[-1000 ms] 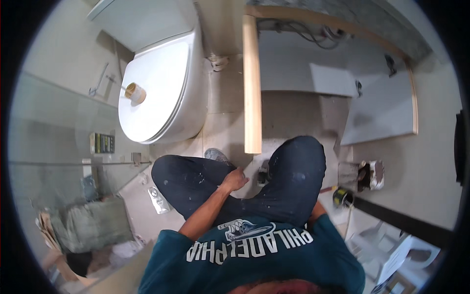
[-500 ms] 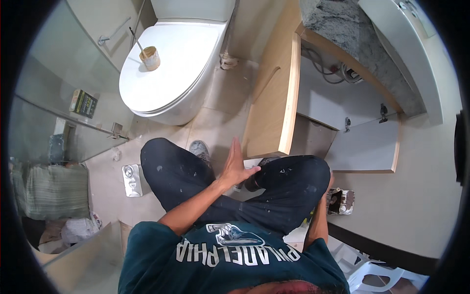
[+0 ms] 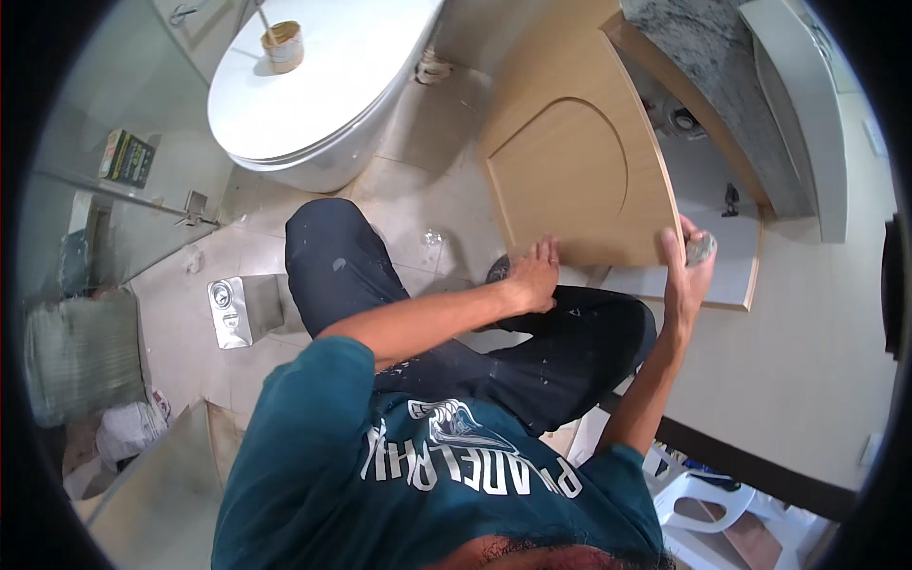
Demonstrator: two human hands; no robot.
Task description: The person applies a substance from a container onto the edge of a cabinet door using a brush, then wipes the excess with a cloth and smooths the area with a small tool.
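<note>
My left hand has its fingers apart at the lower edge of a light wooden cabinet door with an arched panel, apparently touching it. My right hand holds a mottled grey wad at that door's right edge, with the thumb against the front face. I cannot make out what the wad is. The door stands swung out at an angle from the cabinet under a grey stone counter. A lower pale panel lies beyond my right hand.
A white toilet bears a small tub with a stick in it. A silver metal can stands on the tiles. A glass screen, bags and a green cushion-like bundle are at left, a white plastic chair at lower right.
Both my hands have moved forward to the door, the left from between my knees, the right from beside my leg. The door's wooden face has turned further toward me; the view has shifted.
</note>
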